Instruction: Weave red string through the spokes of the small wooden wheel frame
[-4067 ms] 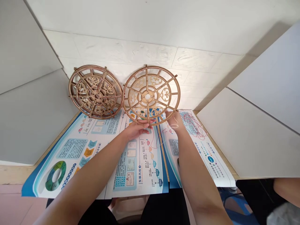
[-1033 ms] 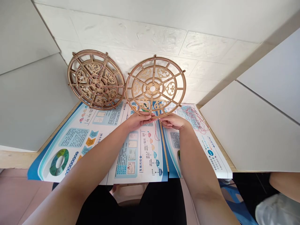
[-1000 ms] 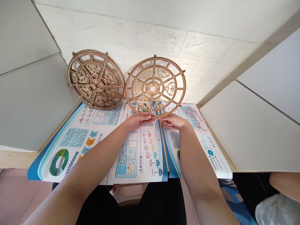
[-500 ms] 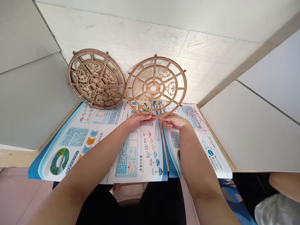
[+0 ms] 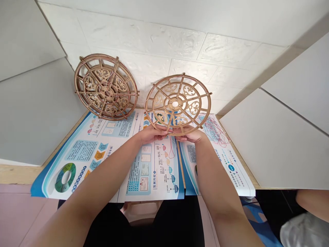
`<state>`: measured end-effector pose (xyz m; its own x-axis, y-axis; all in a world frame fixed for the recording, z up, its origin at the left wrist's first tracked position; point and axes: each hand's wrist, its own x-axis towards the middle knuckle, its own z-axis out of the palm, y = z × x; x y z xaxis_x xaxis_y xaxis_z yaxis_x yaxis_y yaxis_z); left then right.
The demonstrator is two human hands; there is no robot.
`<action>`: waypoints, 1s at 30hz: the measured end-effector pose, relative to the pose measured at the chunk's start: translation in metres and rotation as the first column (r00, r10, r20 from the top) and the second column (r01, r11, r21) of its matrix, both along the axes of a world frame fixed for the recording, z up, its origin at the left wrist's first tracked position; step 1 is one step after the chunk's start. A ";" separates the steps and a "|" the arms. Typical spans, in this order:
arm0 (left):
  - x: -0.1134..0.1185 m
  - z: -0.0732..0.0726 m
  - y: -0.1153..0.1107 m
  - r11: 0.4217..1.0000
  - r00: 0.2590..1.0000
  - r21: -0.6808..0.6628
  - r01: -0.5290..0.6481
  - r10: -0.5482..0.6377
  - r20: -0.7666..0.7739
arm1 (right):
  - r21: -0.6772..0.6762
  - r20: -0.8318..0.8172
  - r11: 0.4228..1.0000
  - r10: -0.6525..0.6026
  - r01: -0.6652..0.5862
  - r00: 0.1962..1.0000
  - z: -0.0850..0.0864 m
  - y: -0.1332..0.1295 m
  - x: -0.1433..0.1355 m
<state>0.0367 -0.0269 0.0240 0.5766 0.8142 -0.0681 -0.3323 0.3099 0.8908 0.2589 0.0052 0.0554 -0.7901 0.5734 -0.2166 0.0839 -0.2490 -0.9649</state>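
Observation:
A round gold-brown openwork frame (image 5: 180,104) with spokes and scroll ornaments leans back, its lower rim in my hands. My left hand (image 5: 153,134) pinches that rim at the lower left, thumb in front. Beside it, my right hand (image 5: 193,134) is closed at the lower right, its fingers partly hidden behind the rim. Thin reddish wire runs along the frame, and a loop of wire (image 5: 170,151) hangs below the left fingers. Further left, a stack of similar round frames (image 5: 107,94) leans against the wall, with wire across its front.
Printed posters (image 5: 97,171) cover the wooden table (image 5: 15,174). A tangle of thin red wire (image 5: 218,133) lies at the back right. Grey-white panels (image 5: 257,144) stand on both sides, and a white brick-patterned wall (image 5: 144,37) closes off the back. Another person's limb (image 5: 312,204) shows at lower right.
The held frame has moved right and down, away from the stack, and tilted further back. My right hand is now more behind its rim. The stack has stayed put.

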 end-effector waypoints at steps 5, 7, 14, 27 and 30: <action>0.000 0.001 -0.001 0.999 1.000 0.049 -0.001 0.001 -0.006 | 0.029 0.057 1.000 -0.012 0.010 0.998 0.004 -0.003 -0.002; 0.000 0.001 -0.001 0.999 1.000 0.054 0.000 0.001 -0.009 | 0.039 0.085 0.999 -0.003 -0.001 0.996 0.003 -0.003 -0.003; 0.000 -0.002 0.000 0.999 0.999 0.047 -0.002 0.004 -0.047 | 0.027 0.163 1.000 -0.001 -0.004 0.987 -0.001 -0.001 -0.001; 0.000 0.000 -0.001 0.998 0.999 0.054 -0.026 0.028 -0.025 | -0.006 0.271 1.000 -0.022 0.024 0.962 0.003 0.002 0.018; 0.000 0.000 -0.001 0.998 0.999 0.051 -0.028 0.029 -0.023 | 0.019 0.174 0.971 -0.239 0.239 0.955 0.001 0.009 0.032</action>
